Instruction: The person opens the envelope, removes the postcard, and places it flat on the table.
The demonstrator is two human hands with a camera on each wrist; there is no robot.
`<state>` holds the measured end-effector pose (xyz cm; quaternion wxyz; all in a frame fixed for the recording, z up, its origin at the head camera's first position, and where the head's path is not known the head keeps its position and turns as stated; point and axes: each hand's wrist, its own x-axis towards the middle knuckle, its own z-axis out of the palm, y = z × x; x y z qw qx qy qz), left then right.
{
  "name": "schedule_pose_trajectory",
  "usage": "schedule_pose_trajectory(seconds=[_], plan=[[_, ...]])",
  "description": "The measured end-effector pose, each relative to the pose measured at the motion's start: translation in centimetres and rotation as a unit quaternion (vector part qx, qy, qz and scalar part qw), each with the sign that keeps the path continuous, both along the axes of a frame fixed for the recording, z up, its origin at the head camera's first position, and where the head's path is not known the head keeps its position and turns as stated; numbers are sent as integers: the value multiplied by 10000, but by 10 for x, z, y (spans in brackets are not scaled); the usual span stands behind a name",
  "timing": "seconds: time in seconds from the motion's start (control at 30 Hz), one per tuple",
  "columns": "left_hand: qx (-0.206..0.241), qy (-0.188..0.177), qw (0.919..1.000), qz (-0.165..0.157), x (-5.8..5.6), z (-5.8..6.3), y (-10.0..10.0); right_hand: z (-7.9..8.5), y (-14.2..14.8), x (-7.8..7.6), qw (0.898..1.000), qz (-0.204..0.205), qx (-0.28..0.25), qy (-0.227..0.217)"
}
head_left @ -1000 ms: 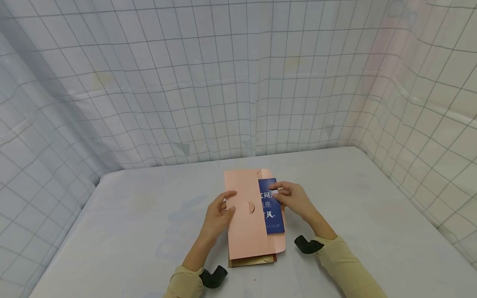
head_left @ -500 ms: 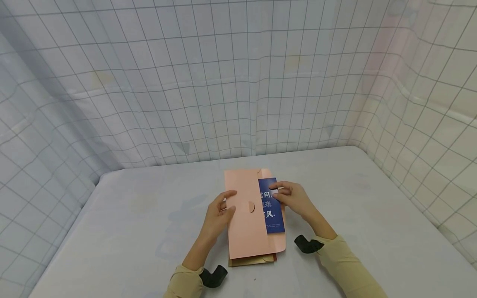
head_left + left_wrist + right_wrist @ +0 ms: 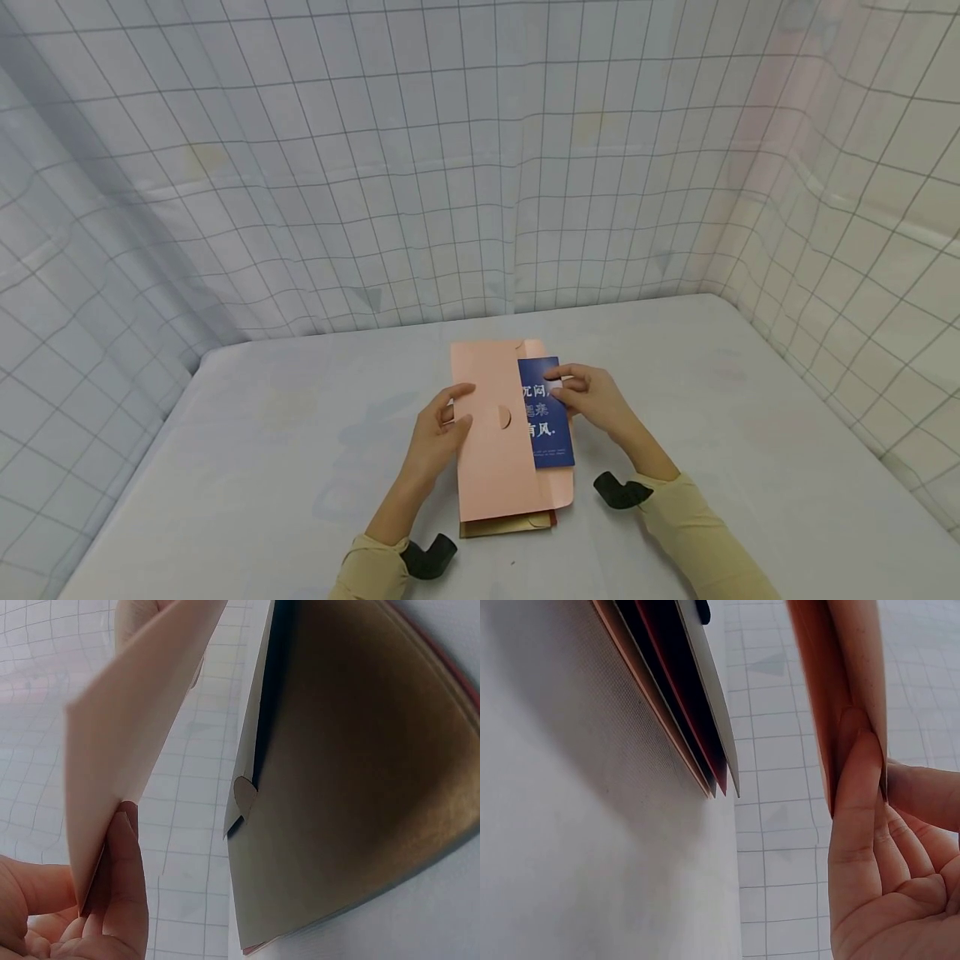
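A pale pink paper envelope (image 3: 491, 475) is held up over the white table in the head view. From its right-hand opening sticks a dark blue card (image 3: 551, 446) with white Chinese characters; its left part is hidden inside. My left hand (image 3: 437, 437) pinches the envelope's left edge between thumb and fingers, as the left wrist view shows with the pink paper (image 3: 135, 712). My right hand (image 3: 596, 400) pinches the card's right edge near the top. In the right wrist view, the right hand (image 3: 900, 862) has its fingers against the envelope's pink-orange inner side (image 3: 821, 682).
Beneath the pink envelope lies a stack with a gold envelope (image 3: 506, 525) on top, also the large gold sheet (image 3: 360, 787) in the left wrist view. Its layered edges (image 3: 694, 712) show in the right wrist view. A white gridded curtain (image 3: 450, 167) surrounds the white table (image 3: 300, 458).
The blue card has slid slightly right, so a little more of its lettering shows. The pink envelope has shifted a touch left. Both hands keep their hold.
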<state>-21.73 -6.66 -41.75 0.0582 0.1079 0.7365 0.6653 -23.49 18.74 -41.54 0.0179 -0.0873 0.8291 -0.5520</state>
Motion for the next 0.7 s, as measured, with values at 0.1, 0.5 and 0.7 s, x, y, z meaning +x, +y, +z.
schedule_pose_trajectory(seconds=[0.1, 0.5, 0.7], plan=[[6, -5, 10000, -12, 0, 0, -1, 0, 0, 0, 10000, -4, -26, -11], [31, -48, 10000, -15, 0, 1, -1, 1, 1, 0, 10000, -28, 1, -1], [39, -81, 10000, 4, 0, 1, -1, 0, 1, -1, 10000, -29, 20, 21]])
